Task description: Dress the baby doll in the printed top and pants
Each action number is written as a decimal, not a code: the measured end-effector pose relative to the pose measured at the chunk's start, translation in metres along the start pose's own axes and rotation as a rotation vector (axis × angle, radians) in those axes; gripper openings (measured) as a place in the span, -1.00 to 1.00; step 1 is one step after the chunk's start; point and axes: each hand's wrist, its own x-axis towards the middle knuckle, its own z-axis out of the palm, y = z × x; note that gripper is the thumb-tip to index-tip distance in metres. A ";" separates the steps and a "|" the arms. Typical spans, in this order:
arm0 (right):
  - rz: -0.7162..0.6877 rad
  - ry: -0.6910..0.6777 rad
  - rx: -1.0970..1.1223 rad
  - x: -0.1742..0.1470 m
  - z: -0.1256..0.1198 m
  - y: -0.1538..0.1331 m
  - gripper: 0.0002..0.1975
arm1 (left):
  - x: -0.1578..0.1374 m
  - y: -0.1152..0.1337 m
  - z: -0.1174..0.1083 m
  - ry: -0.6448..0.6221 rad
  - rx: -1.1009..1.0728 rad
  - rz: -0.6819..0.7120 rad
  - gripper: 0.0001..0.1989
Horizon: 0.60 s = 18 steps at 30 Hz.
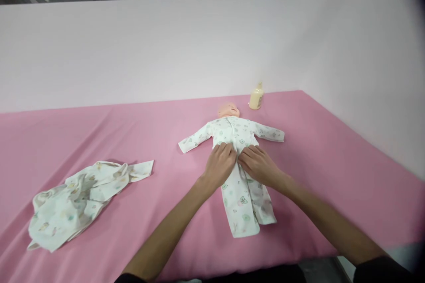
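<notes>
A baby doll (pixel 228 109) lies on its back, its head toward the wall. It wears a white printed baby romper (pixel 241 203) with both sleeves stretched out to the sides and the legs pointing toward me. At the middle of the front, my left hand (pixel 223 161) is closed on the romper's opening edge. My right hand (pixel 257 163) pinches the cloth just across from it, the knuckles of both nearly touching. My fingers hide the fastening between them. The doll's hands and feet are out of sight inside the cloth.
On the left lies a second white printed baby garment (pixel 79 203), crumpled, one sleeve stretched out. A pale yellow pump bottle (pixel 256 97) stands beyond the doll, near the wall. Pink cloth (pixel 159 230) covers the bed, with white walls (pixel 133 53) behind and at right.
</notes>
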 end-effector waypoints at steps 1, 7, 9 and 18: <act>0.031 0.028 0.068 0.004 -0.002 0.005 -0.79 | 0.002 -0.003 -0.004 -0.006 -0.049 -0.012 -0.76; 0.278 0.154 0.271 0.047 0.010 0.034 -0.60 | 0.033 -0.025 -0.006 0.135 -0.346 -0.251 -0.60; 0.252 0.041 0.266 0.054 0.022 0.037 -0.53 | 0.041 -0.029 0.005 0.084 -0.357 -0.235 -0.55; 0.162 0.051 0.218 0.041 0.038 0.035 -0.50 | 0.037 -0.025 0.030 -0.013 -0.353 -0.246 -0.51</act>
